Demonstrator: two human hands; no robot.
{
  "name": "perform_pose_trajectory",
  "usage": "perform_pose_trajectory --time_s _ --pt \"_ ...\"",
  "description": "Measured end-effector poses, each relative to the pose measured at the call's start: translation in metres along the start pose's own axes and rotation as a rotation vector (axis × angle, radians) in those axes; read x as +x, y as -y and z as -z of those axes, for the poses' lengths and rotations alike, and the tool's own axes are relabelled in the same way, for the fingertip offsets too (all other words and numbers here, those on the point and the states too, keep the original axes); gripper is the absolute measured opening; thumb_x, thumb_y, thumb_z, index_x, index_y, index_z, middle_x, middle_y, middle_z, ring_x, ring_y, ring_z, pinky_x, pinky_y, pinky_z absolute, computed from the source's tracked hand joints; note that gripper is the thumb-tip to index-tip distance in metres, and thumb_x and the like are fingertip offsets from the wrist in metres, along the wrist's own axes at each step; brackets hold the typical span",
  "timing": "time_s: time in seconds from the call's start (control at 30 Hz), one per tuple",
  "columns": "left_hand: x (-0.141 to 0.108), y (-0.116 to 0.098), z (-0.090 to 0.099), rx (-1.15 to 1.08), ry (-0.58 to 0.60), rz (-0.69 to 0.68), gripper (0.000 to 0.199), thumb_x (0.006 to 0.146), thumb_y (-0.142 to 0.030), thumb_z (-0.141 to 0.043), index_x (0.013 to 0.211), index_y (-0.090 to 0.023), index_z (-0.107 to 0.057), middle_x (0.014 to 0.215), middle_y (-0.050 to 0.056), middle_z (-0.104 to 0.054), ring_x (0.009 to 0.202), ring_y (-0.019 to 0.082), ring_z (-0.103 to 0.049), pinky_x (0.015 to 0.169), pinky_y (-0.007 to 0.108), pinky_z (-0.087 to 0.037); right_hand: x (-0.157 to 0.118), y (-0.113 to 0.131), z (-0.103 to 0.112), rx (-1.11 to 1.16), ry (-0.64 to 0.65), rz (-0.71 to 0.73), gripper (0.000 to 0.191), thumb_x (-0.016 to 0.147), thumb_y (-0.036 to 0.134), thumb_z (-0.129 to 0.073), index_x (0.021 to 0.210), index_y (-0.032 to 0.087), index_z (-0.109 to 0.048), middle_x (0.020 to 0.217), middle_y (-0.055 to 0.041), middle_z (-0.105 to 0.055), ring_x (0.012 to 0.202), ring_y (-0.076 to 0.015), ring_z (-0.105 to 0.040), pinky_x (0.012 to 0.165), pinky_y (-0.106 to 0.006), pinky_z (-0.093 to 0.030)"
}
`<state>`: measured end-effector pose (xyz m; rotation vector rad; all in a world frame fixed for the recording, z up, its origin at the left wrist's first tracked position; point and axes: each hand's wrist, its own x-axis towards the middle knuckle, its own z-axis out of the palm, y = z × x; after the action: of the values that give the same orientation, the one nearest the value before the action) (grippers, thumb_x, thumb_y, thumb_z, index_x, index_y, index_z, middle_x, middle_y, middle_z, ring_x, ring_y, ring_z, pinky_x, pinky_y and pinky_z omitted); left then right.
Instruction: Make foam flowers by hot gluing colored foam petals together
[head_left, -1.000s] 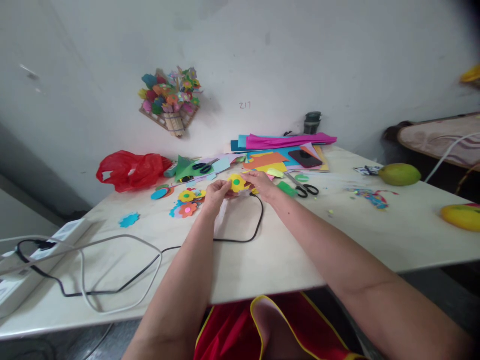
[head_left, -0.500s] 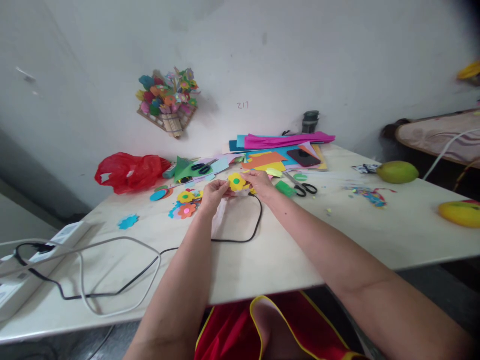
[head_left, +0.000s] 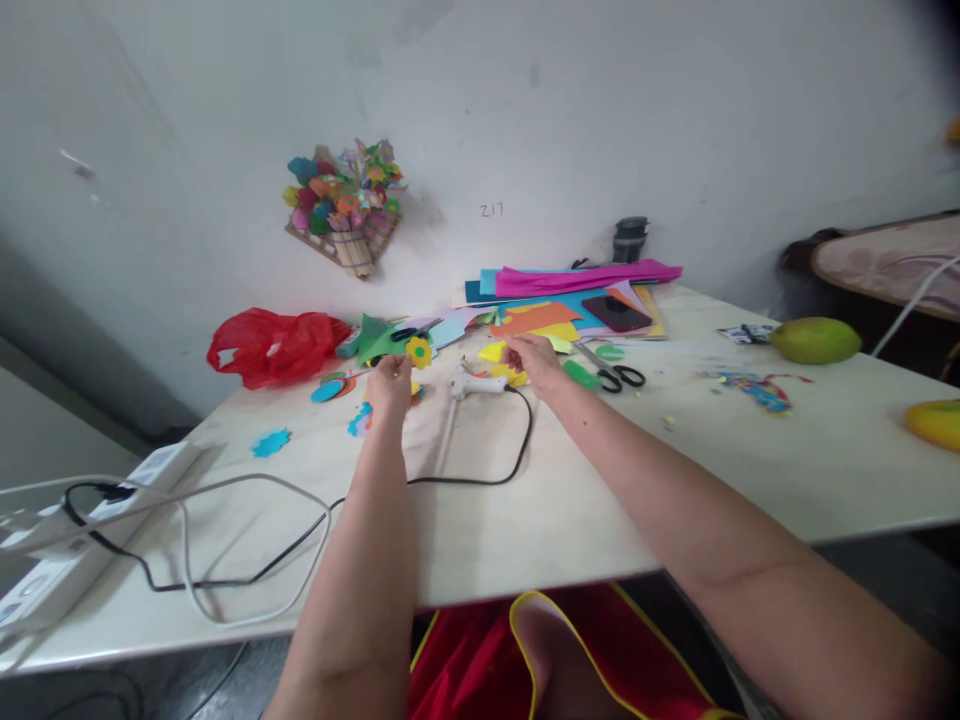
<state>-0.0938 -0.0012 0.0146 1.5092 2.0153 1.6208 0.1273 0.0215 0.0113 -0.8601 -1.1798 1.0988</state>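
Observation:
My left hand (head_left: 391,383) pinches a small yellow paper flower (head_left: 418,351) with a green centre, raised over the left-middle of the table. Below that hand, layered blue, purple and orange paper flowers (head_left: 361,420) are partly covered by it. My right hand (head_left: 534,364) has its fingers bent together beside yellow paper pieces (head_left: 491,352); whether one is between the fingertips is hidden. Between the hands lies a white glue gun (head_left: 480,384), its black cord (head_left: 528,432) curving toward me. Green paper (head_left: 581,375) and scissors (head_left: 621,377) lie right of my right hand.
At the back are coloured sheets (head_left: 536,319), a phone (head_left: 616,313) and more scissors (head_left: 411,333). A red plastic bag (head_left: 276,346), blue flower cutout (head_left: 271,442) and power strip (head_left: 97,530) with looping cables are left. A green mango (head_left: 815,341) and scraps (head_left: 754,390) are right.
The hands have parted. My left hand has carried the yellow flower to the left, and my right hand has let go of it, uncovering the glue gun. The view has shifted slightly.

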Motion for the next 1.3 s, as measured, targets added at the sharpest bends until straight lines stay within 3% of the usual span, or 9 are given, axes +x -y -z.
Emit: perform_pose_trajectory --time_s 0.17,0.33,0.6,0.77,0.87,1.0,1.1,1.2,1.3 --pt "0.011 0.016 0.018 0.215 -0.138 -0.106 0.019 0.074 -0.032 -0.050 0.072 -0.019 -0.063 0.101 0.006 -0.065 0.113 0.026 -0.043 0.094 0.037 -0.034 -0.001 0.003 0.001 -0.025 -0.025 -0.019 0.025 0.064 0.036 -0.056 0.049 0.016 -0.050 0.047 0.0006 -0.052 0.044 -0.0078 -0.042 0.046 -0.023 -0.033" --pt "0.015 0.028 0.022 0.277 -0.152 0.062 0.014 0.071 -0.030 -0.053 0.065 -0.020 -0.061 0.117 0.006 -0.057 0.123 0.031 -0.029 0.099 0.049 -0.022 0.000 0.001 0.001 -0.069 -0.045 -0.025 0.025 0.065 0.034 -0.055 0.049 0.016 -0.051 0.049 0.0000 -0.054 0.044 -0.0075 -0.043 0.047 -0.023 -0.035" --pt "0.016 0.031 0.027 0.273 -0.135 0.229 0.002 0.061 -0.022 -0.059 0.060 -0.020 -0.060 0.127 0.007 -0.050 0.127 0.038 -0.019 0.096 0.062 -0.011 -0.002 0.000 0.001 -0.127 -0.047 0.007 0.025 0.067 0.033 -0.053 0.050 0.015 -0.052 0.050 -0.0006 -0.055 0.046 -0.0076 -0.044 0.047 -0.022 -0.034" --pt "0.016 0.035 0.031 0.358 -0.210 0.265 0.004 0.055 -0.015 -0.059 0.054 -0.017 -0.056 0.117 0.013 -0.055 0.124 0.041 -0.023 0.096 0.063 -0.009 -0.003 0.002 0.001 -0.135 -0.054 -0.004 0.026 0.067 0.033 -0.053 0.049 0.015 -0.051 0.050 -0.0008 -0.055 0.046 -0.0079 -0.045 0.047 -0.022 -0.034" --pt "0.011 0.031 0.032 0.418 -0.293 0.257 0.010 0.058 -0.018 -0.059 0.068 -0.018 -0.058 0.122 0.015 -0.050 0.124 0.039 -0.025 0.098 0.060 -0.009 -0.003 0.001 0.001 -0.137 -0.060 -0.004 0.026 0.067 0.034 -0.054 0.049 0.015 -0.051 0.050 -0.0012 -0.055 0.047 -0.0085 -0.045 0.048 -0.023 -0.036" --pt "0.006 0.017 0.029 0.422 -0.411 0.127 0.025 0.072 -0.021 -0.048 0.097 -0.019 -0.054 0.110 0.014 -0.057 0.112 0.031 -0.044 0.098 0.056 -0.016 0.000 -0.003 0.003 -0.170 -0.084 0.006 0.026 0.068 0.034 -0.053 0.050 0.015 -0.052 0.051 -0.0015 -0.056 0.047 -0.0091 -0.047 0.050 -0.023 -0.037" --pt "0.001 0.004 0.015 0.289 -0.288 -0.074 0.026 0.080 -0.024 -0.039 0.100 -0.018 -0.053 0.099 0.011 -0.061 0.095 0.023 -0.055 0.091 0.040 -0.034 0.005 -0.009 0.006 -0.226 -0.105 0.027 0.024 0.068 0.035 -0.053 0.053 0.016 -0.053 0.053 -0.0010 -0.057 0.049 -0.0098 -0.048 0.050 -0.023 -0.039" --pt "-0.010 -0.011 -0.006 0.223 -0.086 -0.240 0.022 0.081 -0.025 -0.039 0.093 -0.020 -0.056 0.089 0.009 -0.065 0.088 0.022 -0.058 0.083 0.035 -0.040 0.010 -0.012 0.009 -0.264 -0.122 0.044 0.021 0.067 0.035 -0.054 0.057 0.017 -0.055 0.054 -0.0007 -0.058 0.050 -0.0103 -0.050 0.051 -0.023 -0.040" --pt "-0.030 -0.025 -0.028 0.194 0.070 -0.492 0.016 0.079 -0.019 -0.042 0.079 -0.019 -0.058 0.109 0.010 -0.061 0.105 0.022 -0.052 0.088 0.034 -0.039 0.013 -0.011 0.013 -0.278 -0.133 0.045 0.022 0.064 0.038 -0.058 0.057 0.017 -0.055 0.055 -0.0010 -0.059 0.048 -0.0105 -0.049 0.049 -0.024 -0.039"
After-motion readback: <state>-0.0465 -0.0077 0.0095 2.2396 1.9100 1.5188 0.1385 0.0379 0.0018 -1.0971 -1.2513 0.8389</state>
